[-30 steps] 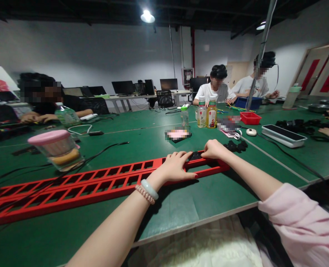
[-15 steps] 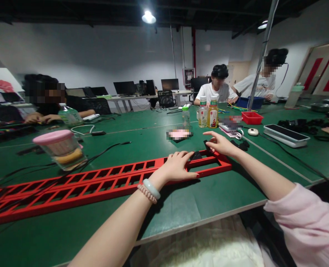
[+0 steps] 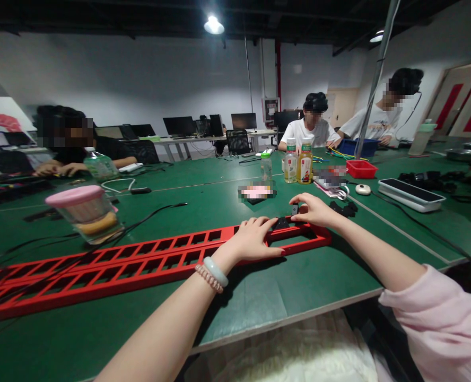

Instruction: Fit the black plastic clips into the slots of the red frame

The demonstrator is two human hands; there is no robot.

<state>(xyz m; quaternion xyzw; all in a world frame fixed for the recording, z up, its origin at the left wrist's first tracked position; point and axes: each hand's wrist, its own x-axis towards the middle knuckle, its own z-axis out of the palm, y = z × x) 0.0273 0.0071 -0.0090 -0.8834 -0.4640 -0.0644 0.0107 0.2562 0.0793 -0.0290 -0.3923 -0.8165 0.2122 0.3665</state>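
Note:
A long red slotted frame [image 3: 148,262] lies across the green table [image 3: 299,276]. My left hand [image 3: 251,241] rests flat on the frame near its right end, fingers stretched out beside a small black part [image 3: 281,223] seated in the frame. My right hand [image 3: 315,209] hovers just above the frame's right end and pinches another small black piece [image 3: 295,208] between thumb and fingers. A pile of similar black parts [image 3: 345,208] lies just to the right of that hand.
A pink-lidded clear jar [image 3: 85,212] stands at the left with black cables around it. Drink bottles [image 3: 298,162], a red bin [image 3: 362,168] and a flat white-edged device [image 3: 410,193] sit beyond. Three other people sit at the far side and left.
My right hand lifted off the frame's far end, picked up a small black piece and now holds it lower and closer to the frame. My left hand stayed put.

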